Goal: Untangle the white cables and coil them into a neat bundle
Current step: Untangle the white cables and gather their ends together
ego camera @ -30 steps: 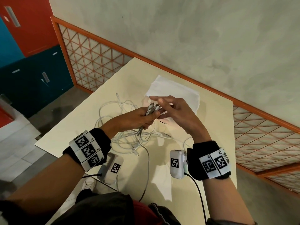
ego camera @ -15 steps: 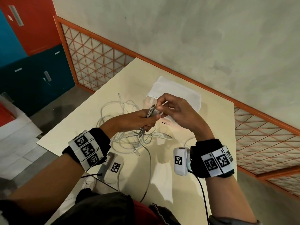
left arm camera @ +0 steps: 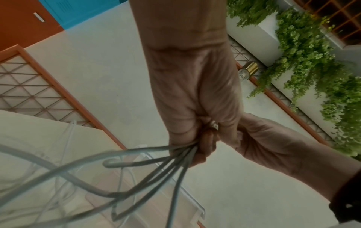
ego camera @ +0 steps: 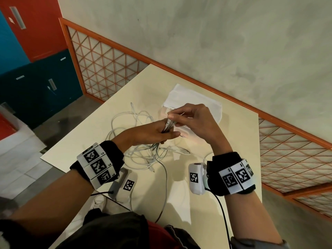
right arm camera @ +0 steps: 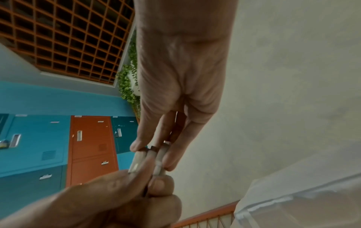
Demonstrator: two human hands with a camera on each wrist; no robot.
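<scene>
left hand fist grips gathered white cables, loops trailing on table | right hand pinches plug ends: three side by side in right-wrist view, blurred from head | vs 1 s ago: right fingers closed onto plugs
</scene>
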